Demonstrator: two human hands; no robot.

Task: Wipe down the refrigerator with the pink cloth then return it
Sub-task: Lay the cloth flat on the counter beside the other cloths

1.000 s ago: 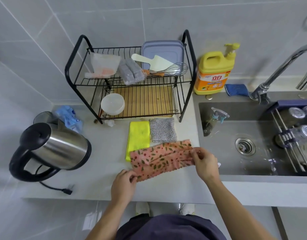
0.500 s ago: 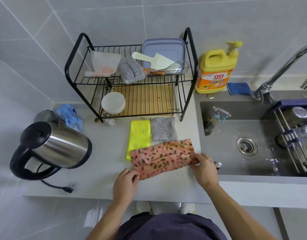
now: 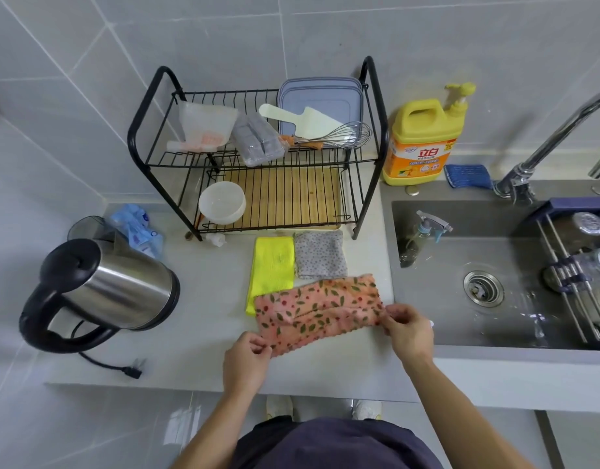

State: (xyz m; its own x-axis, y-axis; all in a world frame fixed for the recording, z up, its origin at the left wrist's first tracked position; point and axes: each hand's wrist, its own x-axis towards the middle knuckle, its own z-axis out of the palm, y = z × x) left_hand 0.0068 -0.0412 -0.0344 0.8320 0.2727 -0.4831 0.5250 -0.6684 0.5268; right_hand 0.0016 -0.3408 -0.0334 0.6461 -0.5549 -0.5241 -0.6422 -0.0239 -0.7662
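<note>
The pink cloth (image 3: 317, 311), printed with leaves and red dots, lies folded lengthwise on the grey counter (image 3: 197, 319), over the near end of a yellow cloth (image 3: 271, 269). My left hand (image 3: 246, 362) pinches the cloth's near left corner. Over by the sink edge, my right hand (image 3: 408, 330) pinches its right end. The refrigerator is not in view.
A grey dotted cloth (image 3: 320, 255) lies beside the yellow one. Behind them stands a black wire rack (image 3: 258, 157). A steel kettle (image 3: 102, 292) with its cord sits at the left. The sink (image 3: 495, 275), faucet (image 3: 542, 147) and yellow detergent bottle (image 3: 423, 140) are to the right.
The pink cloth's right end has been lowered from above the counter and drawn toward the near edge. Both hands kept their pinch on the cloth's ends.
</note>
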